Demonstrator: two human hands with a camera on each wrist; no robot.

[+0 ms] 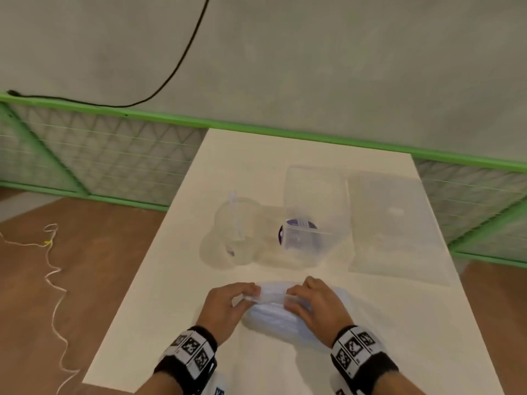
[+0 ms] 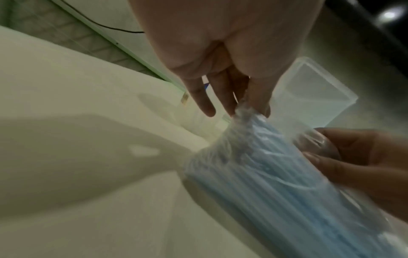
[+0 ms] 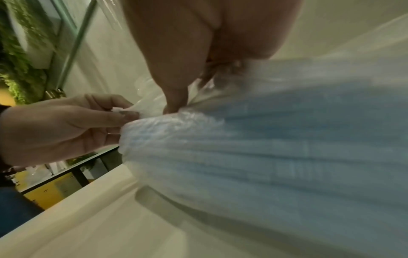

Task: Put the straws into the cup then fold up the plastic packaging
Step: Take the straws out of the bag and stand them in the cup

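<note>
A clear plastic packaging point(image 1: 271, 317) full of pale blue straws point(image 2: 276, 183) lies near the front of the white table point(image 1: 176, 309). My left hand point(image 1: 251, 293) pinches its crumpled end from the left, and my right hand point(image 1: 293, 295) pinches the same end from the right. In the left wrist view my left fingers point(image 2: 260, 104) hold the gathered film. In the right wrist view the right thumb point(image 3: 176, 103) presses into the packaging point(image 3: 264, 148). Behind stand a round clear cup point(image 1: 231, 232) and a tall clear square container point(image 1: 316, 201).
A purple round object point(image 1: 296, 226) shows through the square container. A flat clear plastic sheet point(image 1: 396, 223) lies at the table's right. A green-framed mesh barrier point(image 1: 114, 155) runs behind, with a black cable point(image 1: 182, 61) on the wall. A white cord point(image 1: 54, 280) trails on the floor.
</note>
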